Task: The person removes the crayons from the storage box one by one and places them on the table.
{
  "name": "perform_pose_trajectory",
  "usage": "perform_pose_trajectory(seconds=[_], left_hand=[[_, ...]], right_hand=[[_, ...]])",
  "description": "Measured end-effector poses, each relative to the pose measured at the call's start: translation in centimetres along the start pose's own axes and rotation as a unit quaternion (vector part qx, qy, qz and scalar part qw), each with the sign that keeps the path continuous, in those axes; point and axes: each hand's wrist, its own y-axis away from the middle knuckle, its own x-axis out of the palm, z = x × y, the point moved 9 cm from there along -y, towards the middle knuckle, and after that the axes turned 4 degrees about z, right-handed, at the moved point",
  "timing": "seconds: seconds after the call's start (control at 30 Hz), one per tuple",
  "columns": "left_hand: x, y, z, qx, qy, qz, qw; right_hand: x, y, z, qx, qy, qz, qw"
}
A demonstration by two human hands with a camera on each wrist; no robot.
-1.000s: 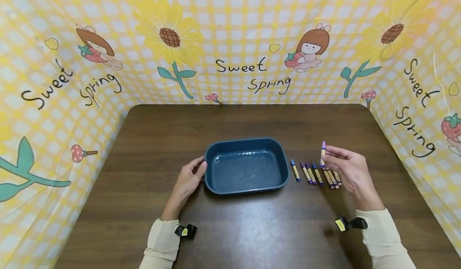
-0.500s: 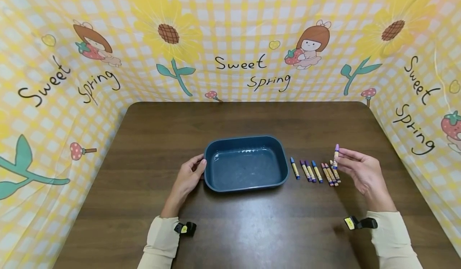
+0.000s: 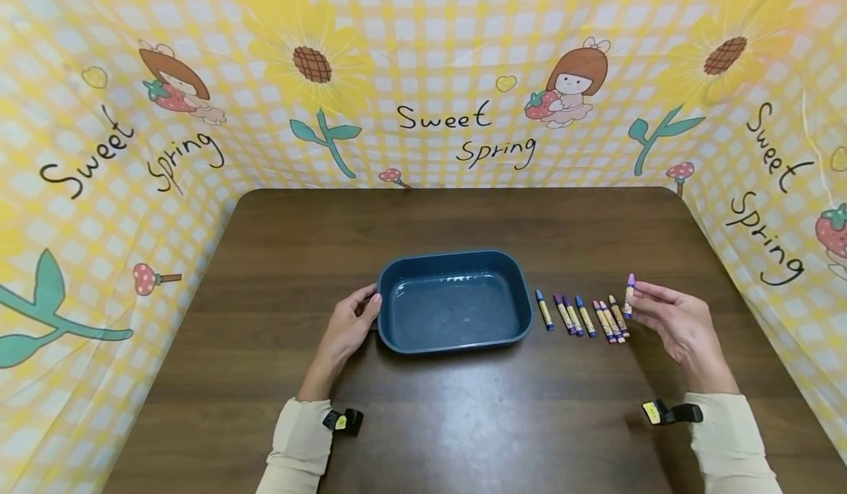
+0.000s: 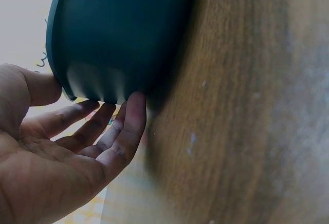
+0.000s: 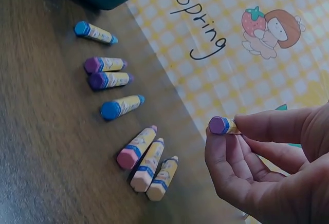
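Note:
In the head view, a dark teal plastic bin [image 3: 455, 310] stands on the table. My left hand [image 3: 347, 325] holds its left end, thumb at the rim and fingertips against the outer wall. My right hand [image 3: 678, 325] pinches a light purple crayon [image 3: 630, 297] upright between thumb and fingers, above the table. Left of that hand lie several crayons: a light blue crayon [image 5: 95, 32] nearest the bin, two purple crayons [image 5: 110, 80] side by side, a blue crayon [image 5: 122, 107], then a cluster with a pink crayon [image 5: 136, 148] and two pale ones [image 5: 162, 179].
The brown wooden table [image 3: 278, 259] has a yellow checked cloth [image 3: 437, 53] hanging around its back and sides. A black strap mount [image 3: 344, 420] sits on the left wrist and another strap mount [image 3: 671, 412] on the right.
My right hand has moved right and slightly toward me with the purple crayon, from over the crayon cluster to its right side. The left hand stays at the bin.

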Motion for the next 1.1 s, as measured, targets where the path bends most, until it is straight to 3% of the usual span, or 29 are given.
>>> perform_pose_trajectory(seconds=[0.27, 0.63, 0.9, 1.1], left_hand=[[0.0, 0.1, 0.0, -0.001, 0.0, -0.001, 1.0], [-0.1, 0.0, 0.2, 0.001, -0.001, -0.006, 1.0], [0.0, 0.1, 0.1, -0.001, 0.004, -0.004, 1.0], [0.0, 0.1, 0.1, -0.001, 0.011, -0.006, 0.9999]], right_hand=[[-0.7, -0.2, -0.6, 0.006, 0.012, 0.003, 1.0], [-1.8, -0.4, -2.0, 0.04, 0.08, -0.009, 0.996], [-2.5, -0.3, -2.4, 0.059, 0.128, -0.04, 0.989], [-2.8, -0.5, -2.4, 0.068, 0.201, -0.06, 0.975]])
